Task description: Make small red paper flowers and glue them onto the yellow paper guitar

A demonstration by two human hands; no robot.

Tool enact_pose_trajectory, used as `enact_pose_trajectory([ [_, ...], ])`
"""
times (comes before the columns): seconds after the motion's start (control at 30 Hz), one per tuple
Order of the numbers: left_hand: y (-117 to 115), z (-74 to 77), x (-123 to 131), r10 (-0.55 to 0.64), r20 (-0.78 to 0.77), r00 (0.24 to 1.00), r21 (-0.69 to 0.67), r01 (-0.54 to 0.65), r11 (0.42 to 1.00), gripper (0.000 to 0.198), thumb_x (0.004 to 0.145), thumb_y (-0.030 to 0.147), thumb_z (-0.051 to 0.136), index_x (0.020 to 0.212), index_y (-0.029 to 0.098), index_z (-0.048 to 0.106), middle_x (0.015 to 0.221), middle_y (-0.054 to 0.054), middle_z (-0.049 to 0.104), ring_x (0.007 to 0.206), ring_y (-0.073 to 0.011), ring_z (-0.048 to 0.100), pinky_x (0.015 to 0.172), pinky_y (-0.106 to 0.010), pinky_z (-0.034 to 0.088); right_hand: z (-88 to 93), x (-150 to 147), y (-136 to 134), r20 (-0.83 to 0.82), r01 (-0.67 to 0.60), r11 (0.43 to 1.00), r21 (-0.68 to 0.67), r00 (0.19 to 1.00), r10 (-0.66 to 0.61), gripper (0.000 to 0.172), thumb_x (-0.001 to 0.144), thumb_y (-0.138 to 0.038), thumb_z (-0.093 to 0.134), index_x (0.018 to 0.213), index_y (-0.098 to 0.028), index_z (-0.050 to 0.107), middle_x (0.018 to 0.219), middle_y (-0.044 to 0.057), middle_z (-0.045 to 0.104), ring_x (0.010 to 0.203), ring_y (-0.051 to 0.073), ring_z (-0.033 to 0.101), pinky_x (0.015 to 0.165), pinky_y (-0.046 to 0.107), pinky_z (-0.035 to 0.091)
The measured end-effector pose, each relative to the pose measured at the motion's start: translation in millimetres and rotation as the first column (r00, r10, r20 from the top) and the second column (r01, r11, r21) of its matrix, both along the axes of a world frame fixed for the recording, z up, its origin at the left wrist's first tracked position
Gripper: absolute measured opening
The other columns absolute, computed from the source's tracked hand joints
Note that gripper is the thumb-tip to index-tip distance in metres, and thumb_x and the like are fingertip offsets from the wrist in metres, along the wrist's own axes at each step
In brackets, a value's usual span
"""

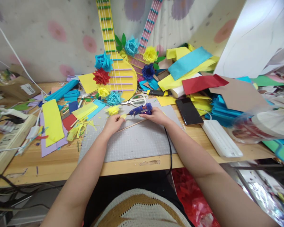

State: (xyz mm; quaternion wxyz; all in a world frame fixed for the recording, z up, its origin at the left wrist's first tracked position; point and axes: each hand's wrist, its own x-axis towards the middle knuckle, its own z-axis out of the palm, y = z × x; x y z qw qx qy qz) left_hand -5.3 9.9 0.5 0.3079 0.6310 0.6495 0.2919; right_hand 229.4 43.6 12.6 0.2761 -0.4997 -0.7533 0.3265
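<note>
My right hand (156,116) is wrapped round a blue glue gun (142,110), whose nozzle points left. Between the fingertips of my left hand (114,124) is a small yellow paper petal (123,116), close to the nozzle tip; I cannot tell if they touch. A thin wooden stick (131,126) lies slanted on the grey cutting mat (137,145) below both hands. Just beyond my left hand sits a yellow paper flower (113,110). White-handled scissors (137,100) rest behind the glue gun.
Behind stand a yellow paper guitar (125,78) with paper flowers and a pink one (146,39). To the right are a black phone (188,111), a white power bank (221,138) and heaped coloured paper (189,63). A power strip (7,138) lies left. The glue gun's cord (169,148) hangs over the table edge.
</note>
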Motion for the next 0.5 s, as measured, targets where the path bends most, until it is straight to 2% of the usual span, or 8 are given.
enact_pose_trajectory([
  [0.17, 0.2, 0.8, -0.2, 0.005, 0.023, 1.0, -0.006, -0.004, 1.0, 0.024, 0.074, 0.03, 0.05, 0.067, 0.016, 0.067, 0.048, 0.005, 0.04, 0.049, -0.0117, 0.036, 0.05, -0.026, 0.024, -3.0, 2.7, 3.4, -0.029, 0.022, 1.0, 0.021, 0.999, -0.022, 0.037, 0.07, -0.05, 0.067, 0.089, -0.018, 0.068, 0.074, 0.003, 0.067, 0.073, 0.018, 0.061, 0.071, 0.032, 0.05],
  [0.3, 0.7, -0.8, -0.3, -0.003, 0.063, 0.998, 0.027, 0.001, 1.0, 0.024, 0.073, 0.031, 0.049, 0.065, 0.016, 0.066, 0.049, 0.004, 0.044, 0.052, -0.0125, 0.039, 0.052, -0.026, 0.027, 4.6, 16.4, 7.1, -0.112, 0.083, 0.996, 0.032, 0.991, -0.079, 0.036, 0.067, -0.05, 0.069, 0.083, -0.018, 0.067, 0.07, 0.002, 0.064, 0.067, 0.016, 0.058, 0.066, 0.031, 0.049],
  [0.4, 0.1, -2.9, 0.0, 0.026, 0.111, 0.994, 0.078, -0.035, 0.996, 0.024, 0.074, 0.033, 0.05, 0.066, 0.016, 0.066, 0.051, 0.004, 0.044, 0.053, -0.0124, 0.038, 0.053, -0.025, 0.027, 15.5, 36.6, 10.0, -0.226, 0.239, 0.971, 0.022, 0.947, -0.228, 0.037, 0.065, -0.053, 0.068, 0.066, -0.017, 0.061, 0.063, 0.003, 0.06, 0.061, 0.015, 0.056, 0.059, 0.029, 0.047],
  [0.5, -1.0, -2.5, -0.8, 0.086, 0.171, 0.982, 0.156, -0.113, 0.981, 0.025, 0.075, 0.035, 0.049, 0.068, 0.017, 0.065, 0.05, 0.004, 0.04, 0.052, -0.012, 0.037, 0.053, -0.025, 0.027, 27.2, 59.2, 9.2, -0.303, 0.357, 0.934, 0.008, 0.891, -0.338, 0.036, 0.069, -0.053, 0.064, 0.067, -0.017, 0.062, 0.065, 0.005, 0.062, 0.057, 0.012, 0.053, 0.055, 0.027, 0.046],
])
